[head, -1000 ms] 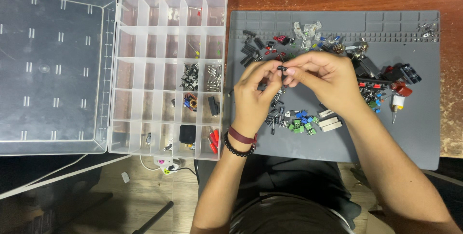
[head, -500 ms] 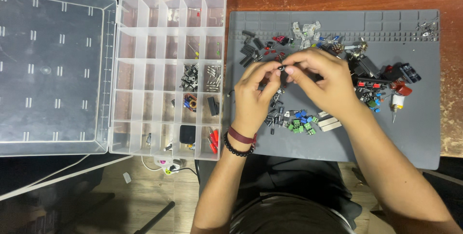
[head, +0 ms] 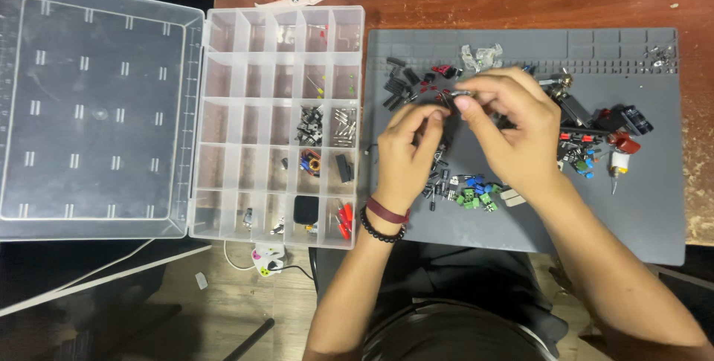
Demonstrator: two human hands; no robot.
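1. Far left: clear plastic lid of the organiser box lies folded flat open, nothing on it.
2. Clear plastic compartment tray: most cells bare. A few filled: metal pins mid-row, a small copper coil, a black square block, red bits in the bottom right cell. I'd call sorting well short of done.
3. My left hand, with a red band and black bead bracelet at the wrist, hovers over the left part of the grey silicone work mat. Fingers narrow, thumb and forefinger pinched toward the other hand.
4. Small dark metal-tipped component sits between both hands' fingertips, above the mat, not in any cell yet. Too small to tell its kind.
5. My right hand: fingers narrow, pinching the same part from the right.
6. Right of the hands: loose pile remaining on the mat, with green and blue terminal blocks, black parts, red parts. Most of the lot is unsorted, as I judge it.
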